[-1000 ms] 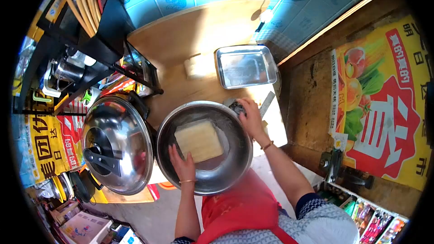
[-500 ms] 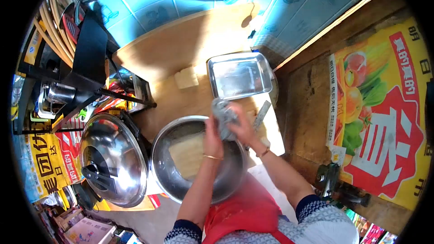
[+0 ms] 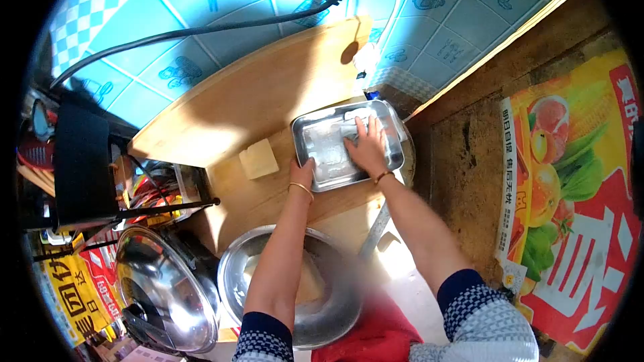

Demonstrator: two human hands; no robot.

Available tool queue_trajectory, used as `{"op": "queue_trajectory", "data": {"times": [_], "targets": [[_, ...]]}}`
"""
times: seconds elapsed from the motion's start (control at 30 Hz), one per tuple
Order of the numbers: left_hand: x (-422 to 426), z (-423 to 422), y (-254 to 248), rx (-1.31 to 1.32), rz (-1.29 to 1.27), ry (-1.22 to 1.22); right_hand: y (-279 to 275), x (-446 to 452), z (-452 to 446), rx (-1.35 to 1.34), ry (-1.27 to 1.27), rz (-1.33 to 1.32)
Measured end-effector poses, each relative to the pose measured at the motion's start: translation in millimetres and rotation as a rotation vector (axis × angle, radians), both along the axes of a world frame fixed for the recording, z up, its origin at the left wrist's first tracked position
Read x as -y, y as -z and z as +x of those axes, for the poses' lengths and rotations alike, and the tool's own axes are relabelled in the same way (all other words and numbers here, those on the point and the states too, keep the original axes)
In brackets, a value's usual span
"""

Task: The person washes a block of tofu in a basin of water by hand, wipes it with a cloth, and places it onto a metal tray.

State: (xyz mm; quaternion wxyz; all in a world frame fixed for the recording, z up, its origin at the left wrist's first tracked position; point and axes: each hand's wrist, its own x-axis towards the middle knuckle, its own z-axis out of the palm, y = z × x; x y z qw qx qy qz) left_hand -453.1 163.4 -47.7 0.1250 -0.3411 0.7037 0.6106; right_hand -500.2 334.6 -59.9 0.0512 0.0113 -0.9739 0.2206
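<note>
A rectangular metal tray [image 3: 322, 177] lies at the back of the wooden surface. My left hand [image 3: 302, 175] grips its near left edge, thumb over the rim and the other fingers mostly hidden. Inside the tray, my right hand [image 3: 369, 149] lies flat with fingers spread. A pale, crumpled patch like a cloth [image 3: 362, 114] shows by its fingertips; glare hides its outline. Below my forearms stands a large steel bowl [image 3: 235, 255] with a pale slab [image 3: 310, 285] in it, partly hidden by my left arm. A pale square block [image 3: 259, 159] sits left of the tray.
A domed steel lid [image 3: 164, 288] leans at the left, below a black rack [image 3: 84, 161]. A long grey flat strip [image 3: 376, 228] lies right of the bowl. Behind stands a wooden board [image 3: 268, 70] against blue tiles. A printed yellow sheet [image 3: 570, 228] covers the right side.
Both hands have moved from above the bowl to the tray. The grey cloth they held together is no longer clearly visible. The view has shifted toward the tray.
</note>
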Motion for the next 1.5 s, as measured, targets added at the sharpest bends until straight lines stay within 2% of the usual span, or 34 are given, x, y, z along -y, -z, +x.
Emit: {"op": "queue_trajectory", "data": {"times": [0.03,0.17,0.2,0.27,0.3,0.33,0.37,0.4,0.43,0.47,0.53,0.57,0.63,0.67,0.73,0.77,0.8,0.87,0.9,0.93,0.97,1.0,1.03,1.07,1.1,1.17,1.2,1.23,1.27,1.33,1.37,1.43,1.47,1.5], "targets": [[-3.2,-3.6,3.9,0.063,0.345,-0.132,-1.4,-0.4,1.0,0.015,-0.007,0.015],[-16.7,2.3,-14.1,-0.077,0.345,-0.185,-5.1,31.5,9.0,-0.093,-0.132,-0.096],[-20.6,2.3,-36.4,-0.102,0.349,-0.172,-18.5,35.4,8.3,-0.136,-0.269,-0.169],[-33.6,24.4,-67.3,-0.238,0.157,-0.144,-45.2,32.5,27.4,-0.167,-0.479,-0.215],[-15.4,33.0,-61.7,-0.236,0.125,-0.141,-48.4,54.3,39.2,-0.157,-0.55,-0.246],[-7.2,45.9,-58.4,-0.32,0.26,-0.242,-70.1,60.6,55.2,-0.15,-0.627,-0.37],[-24.6,55.7,-65.8,-0.428,0.453,-0.342,-116.0,37.4,72.5,-0.009,-0.733,-0.355],[12.9,63.5,-41.3,-0.42,0.375,-0.338,-114.8,65.2,86.8,-0.007,-0.755,-0.45],[24.1,78.5,-49.1,-0.43,0.367,-0.329,-127.3,69.0,102.7,-0.011,-0.775,-0.492],[21.6,103.4,-61.4,-0.457,0.476,-0.317,-148.4,54.3,129.6,0.072,-0.944,-0.427],[45.0,137.9,-92.2,-0.507,0.652,-0.275,-170.4,61.3,163.1,-0.013,-0.967,-0.406],[2.0,172.6,-145.1,-0.481,0.635,-0.368,-201.8,30.2,189.4,-0.034,-1.047,-0.257],[14.4,209.6,-144.0,-0.562,0.56,-0.444,-211.3,40.6,227.5,-0.127,-1.008,-0.127],[14.7,234.8,-148.7,-0.577,0.644,-0.337,-228.7,13.9,244.3,-0.2,-0.914,-0.041],[13.0,275.1,-188.1,-0.64,0.416,-0.359,-252.4,0.5,263.0,-0.408,-0.689,0.085],[0.6,299.5,-231.1,-0.697,0.463,-0.325,-271.3,-18.6,270.7,-0.558,-0.531,0.199],[12.2,335.6,-219.6,-0.681,0.476,-0.315,-278.3,-28.5,292.5,-0.498,-0.55,0.229],[9.0,347.7,-169.5,-0.744,-0.342,-0.047,-268.2,-43.9,336.3,-0.602,-0.448,0.062],[-6.1,364.0,-194.6,-0.75,0.156,-0.177,-308.0,-70.1,344.4,-0.549,-0.382,0.119],[-22.7,379.0,-218.6,-0.723,0.628,-0.39,-263.4,-30.7,389.5,-0.303,-0.195,0.039],[-30.8,393.6,-221.4,-0.745,0.571,-0.353,-286.8,-25.2,455.9,-0.245,-0.318,-0.043],[-37.6,410.2,-224.5,-0.766,0.513,-0.318,-277.1,-33.5,450.8,-0.273,-0.252,-0.087],[-21.9,428.3,-227.4,-0.658,0.343,-0.368,-270.3,0.4,480.6,-0.128,-0.286,-0.266],[-72.5,439.8,-233.5,-0.71,0.503,-0.361,-275.7,-31.3,505.8,-0.225,-0.329,-0.181],[-75.9,446.5,-227.5,-0.681,0.621,-0.407,-270.3,-23.2,511.9,-0.226,-0.404,-0.119],[-76.6,464.4,-224.6,-0.663,0.651,-0.379,-249.3,-4.0,532.3,-0.19,-0.393,-0.374],[-77.6,474.3,-224.7,-0.648,0.657,-0.366,-285.9,-17.4,542.6,0.253,-0.444,-0.426],[-82.1,481.9,-223.7,-0.638,0.671,-0.356,-296.0,-36.8,540.7,0.261,-0.454,-0.433],[-85.9,489.3,-220.7,-0.636,0.68,-0.34,-301.3,-54.8,535.5,0.397,-0.504,-0.8],[-100.4,510.9,-223.1,-0.626,0.729,-0.336,-266.0,-70.9,526.6,0.491,-0.596,-1.173],[-107.6,516.0,-221.8,-0.622,0.767,-0.321,-283.3,-93.9,519.8,0.196,-0.649,-0.828],[-128.1,528.0,-221.8,-0.613,0.906,-0.272,-283.3,-118.3,509.4,-0.429,-0.216,-0.468],[-138.7,533.7,-222.5,-0.605,1.011,-0.228,-282.4,-132.0,511.5,-0.34,-0.414,-0.541],[-152.1,535.4,-223.8,-0.623,1.1,-0.156,-282.6,-133.1,524.4,-0.383,-0.532,-0.274]]}}
